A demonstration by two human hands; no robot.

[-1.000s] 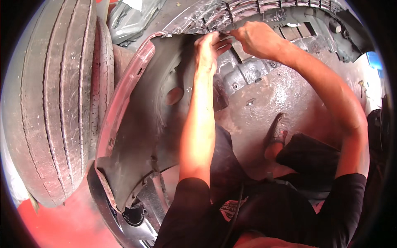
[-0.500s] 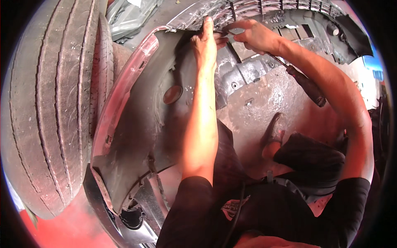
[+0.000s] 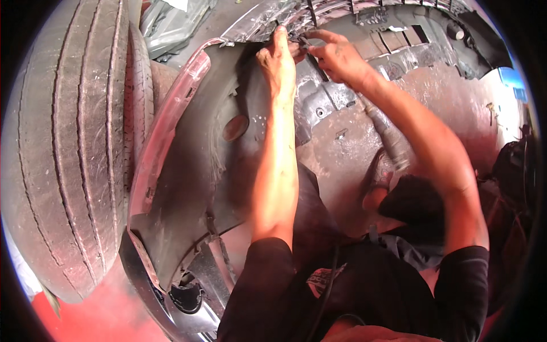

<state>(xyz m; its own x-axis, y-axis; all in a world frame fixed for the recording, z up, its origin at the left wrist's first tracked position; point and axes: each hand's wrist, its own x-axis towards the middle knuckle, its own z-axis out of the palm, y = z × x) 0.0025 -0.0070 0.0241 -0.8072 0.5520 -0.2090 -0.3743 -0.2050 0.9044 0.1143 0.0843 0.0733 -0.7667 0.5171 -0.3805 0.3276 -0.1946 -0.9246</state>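
A car bumper cover (image 3: 194, 165) with a dark inner face and a reddish rim lies before me, curving away to the far right. At its far bend my left hand (image 3: 279, 68) is closed on the edge of the part, thumb pointing up and fingers curled behind it. Just to its right, my right hand (image 3: 339, 60) pinches a slim shaft near the left fingertips. From under that hand hangs a thick, motion-blurred handle (image 3: 387, 139); together they look like a screwdriver. The exact spot where the tip touches is hidden among the fingers.
A large worn tire (image 3: 71, 148) stands close on the left, another tire (image 3: 139, 102) behind it. Plastic-wrapped parts (image 3: 174, 25) lie at the far left. A slatted grille (image 3: 370, 8) runs along the far edge. My shoe (image 3: 382, 168) rests on the wet-looking floor (image 3: 336, 154).
My right hand and forearm have shifted slightly left, closer to the left hand. The tool's handle has swung downward and left. My left hand holds nearly the same place.
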